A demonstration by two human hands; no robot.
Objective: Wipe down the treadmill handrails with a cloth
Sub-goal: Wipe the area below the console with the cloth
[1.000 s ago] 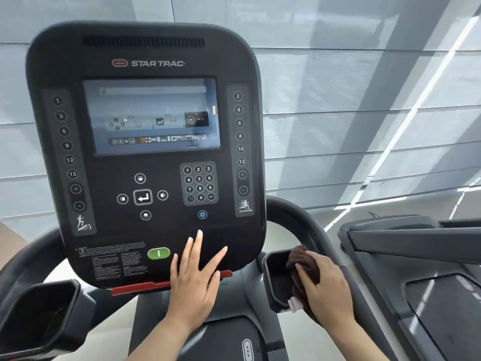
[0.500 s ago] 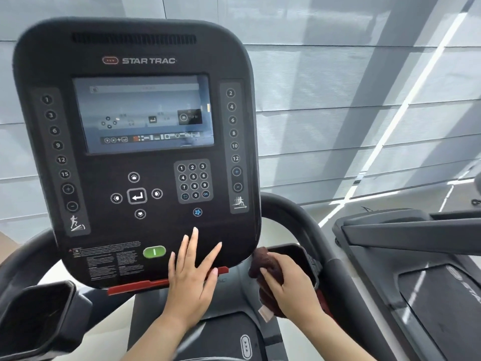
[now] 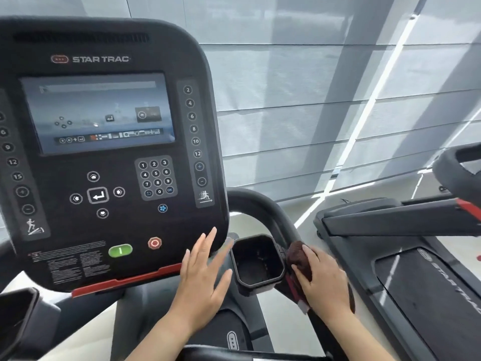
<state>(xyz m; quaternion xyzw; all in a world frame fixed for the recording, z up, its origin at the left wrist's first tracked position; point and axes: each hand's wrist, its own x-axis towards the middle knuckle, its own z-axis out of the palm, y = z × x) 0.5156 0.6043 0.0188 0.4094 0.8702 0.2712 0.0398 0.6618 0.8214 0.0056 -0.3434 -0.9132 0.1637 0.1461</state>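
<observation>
- Right hand [image 3: 325, 280] presses a cloth [image 3: 299, 259] onto the right handrail [image 3: 265, 209], fingers grasping it.
- Left hand [image 3: 200, 280] hovers, fingers released.
- Left handrail apparently remains.

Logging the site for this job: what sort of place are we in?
Most likely a gym: a Star Trac treadmill console, a second treadmill alongside, and blinds across a big window.
</observation>
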